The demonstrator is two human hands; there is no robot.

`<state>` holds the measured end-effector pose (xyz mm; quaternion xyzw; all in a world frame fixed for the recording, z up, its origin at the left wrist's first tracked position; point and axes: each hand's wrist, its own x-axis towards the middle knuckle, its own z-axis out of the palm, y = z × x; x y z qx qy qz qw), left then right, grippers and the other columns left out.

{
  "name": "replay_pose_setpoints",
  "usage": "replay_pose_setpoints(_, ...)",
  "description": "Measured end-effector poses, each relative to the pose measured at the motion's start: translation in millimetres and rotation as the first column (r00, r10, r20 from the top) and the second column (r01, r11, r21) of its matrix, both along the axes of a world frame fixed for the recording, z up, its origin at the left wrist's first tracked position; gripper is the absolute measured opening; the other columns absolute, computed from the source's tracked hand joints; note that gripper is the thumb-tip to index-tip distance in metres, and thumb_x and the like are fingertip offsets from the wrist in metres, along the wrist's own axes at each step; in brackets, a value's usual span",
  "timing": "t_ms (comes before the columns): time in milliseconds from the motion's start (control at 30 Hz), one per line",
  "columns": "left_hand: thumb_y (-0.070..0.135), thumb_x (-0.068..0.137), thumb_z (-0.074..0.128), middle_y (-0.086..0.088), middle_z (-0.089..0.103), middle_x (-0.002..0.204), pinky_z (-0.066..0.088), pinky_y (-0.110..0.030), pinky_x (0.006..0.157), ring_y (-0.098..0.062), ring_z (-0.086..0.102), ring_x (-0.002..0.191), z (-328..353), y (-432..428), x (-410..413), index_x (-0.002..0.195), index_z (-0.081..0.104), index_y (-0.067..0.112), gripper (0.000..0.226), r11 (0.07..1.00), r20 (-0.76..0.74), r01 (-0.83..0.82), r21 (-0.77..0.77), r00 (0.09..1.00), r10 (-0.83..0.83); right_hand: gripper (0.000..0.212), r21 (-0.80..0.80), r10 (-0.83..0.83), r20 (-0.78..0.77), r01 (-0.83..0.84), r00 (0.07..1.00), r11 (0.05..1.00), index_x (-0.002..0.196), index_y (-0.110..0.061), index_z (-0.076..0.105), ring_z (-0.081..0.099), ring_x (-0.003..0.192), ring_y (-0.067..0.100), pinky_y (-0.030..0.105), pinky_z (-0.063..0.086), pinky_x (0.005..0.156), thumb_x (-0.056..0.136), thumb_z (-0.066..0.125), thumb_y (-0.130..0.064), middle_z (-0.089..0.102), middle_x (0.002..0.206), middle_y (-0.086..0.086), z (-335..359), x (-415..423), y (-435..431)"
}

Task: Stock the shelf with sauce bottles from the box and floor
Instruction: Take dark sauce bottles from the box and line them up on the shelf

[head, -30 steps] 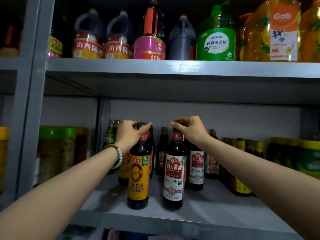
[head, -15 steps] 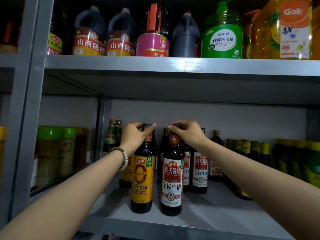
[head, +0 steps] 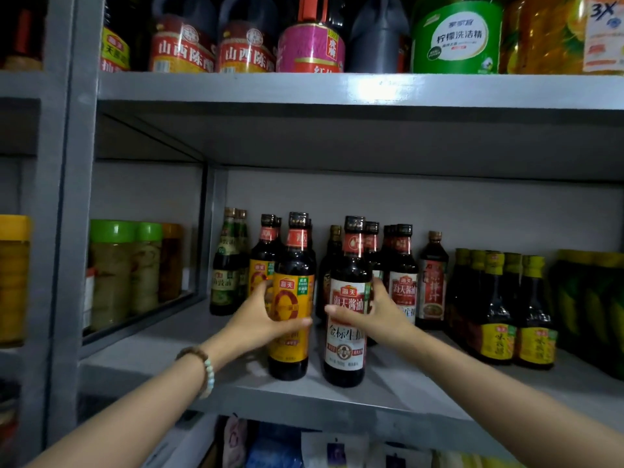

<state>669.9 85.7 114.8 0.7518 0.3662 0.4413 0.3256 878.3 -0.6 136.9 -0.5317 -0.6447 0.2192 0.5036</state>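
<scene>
- The left hand [head: 258,320] wrapped the yellow-label bottle [head: 294,265] at mid-body; the right hand [head: 380,312] wrapped the white-label bottle [head: 346,354].
- Both bottles stood upright near the front edge of the shelf [head: 236,383].
- Risk: pushing them back too hard could topple the rear bottles [head: 403,265].

Grey metal shelf [head: 304,398] — upright sauce bottles [head: 347,319], dark bottles [head: 499,309] at right
</scene>
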Motion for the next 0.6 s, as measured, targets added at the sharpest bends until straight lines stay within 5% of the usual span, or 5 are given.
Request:
replay_pose_setpoints(100, 0.042, 0.059, 0.084, 0.004, 0.051, 0.13, 0.046, -0.027, 0.091, -0.011, 0.053, 0.111, -21.0, -2.3, -6.1, 0.138, 0.03, 0.026, 0.097, 1.0, -0.021, 0.012, -0.011, 1.0, -0.012, 0.08, -0.029, -0.02, -0.052, 0.019, 0.998, 0.999, 0.127, -0.021, 0.027, 0.058, 0.089, -0.005, 0.007, 0.046, 0.054, 0.069, 0.083, -0.02, 0.057, 0.101, -0.015, -23.4, -0.6, 8.6)
replay_pose_setpoints(267, 0.039, 0.067, 0.08, 0.012, 0.049, 0.118, 0.044, -0.015, 0.078, -0.006, 0.051, 0.104, -23.3, -2.0, -7.0, 0.129, 0.037, 0.029, 0.076, 0.999, -0.031, 0.023, 0.034, 0.999, -0.021, 0.072, 0.008, -0.035, -0.076, 0.036, 0.996, 0.999, 0.121, -0.023, 0.033, 0.059, 0.093, -0.001, 0.011, 0.047, 0.064, 0.069, 0.083, -0.019, 0.06, 0.104, -0.011, -33.1, -5.8, 22.0)
replay_pose_setpoints(433, 0.037, 0.07, 0.078, 0.004, 0.05, 0.132, 0.045, -0.031, 0.097, -0.011, 0.05, 0.115, -22.2, 13.9, -19.2, 0.137, 0.033, 0.021, 0.083, 1.0, -0.059, -0.006, 0.028, 0.998, 0.008, 0.077, 0.003, -0.025, -0.085, 0.026, 0.996, 1.0, 0.127, -0.019, 0.032, 0.06, 0.09, 0.0, 0.018, 0.048, 0.072, 0.069, 0.083, -0.018, 0.062, 0.104, -0.007, -33.4, -19.1, 44.2)
replay_pose_setpoints(533, 0.037, 0.073, 0.075, 0.002, 0.048, 0.137, 0.04, -0.018, 0.089, -0.002, 0.047, 0.109, -21.1, 25.5, -32.3, 0.138, 0.032, 0.021, 0.08, 0.999, -0.092, -0.025, 0.035, 0.995, 0.028, 0.075, 0.027, -0.045, -0.085, 0.047, 0.995, 0.999, 0.123, -0.022, 0.034, 0.058, 0.086, -0.005, 0.011, 0.045, 0.065, 0.067, 0.084, -0.022, 0.061, 0.099, -0.013, -35.5, -26.4, 55.6)
replay_pose_setpoints(600, 0.036, 0.075, 0.074, 0.0, 0.046, 0.139, 0.037, -0.024, 0.093, -0.009, 0.046, 0.118, -20.3, 34.9, -41.9, 0.139, 0.03, 0.02, 0.079, 0.998, -0.104, -0.053, 0.024, 0.993, 0.055, 0.071, 0.048, -0.068, -0.06, 0.071, 0.996, 0.996, 0.118, -0.026, 0.036, 0.057, 0.081, -0.008, 0.008, 0.044, 0.058, 0.066, 0.085, -0.026, 0.059, 0.095, -0.017, -36.7, -30.2, 62.1)
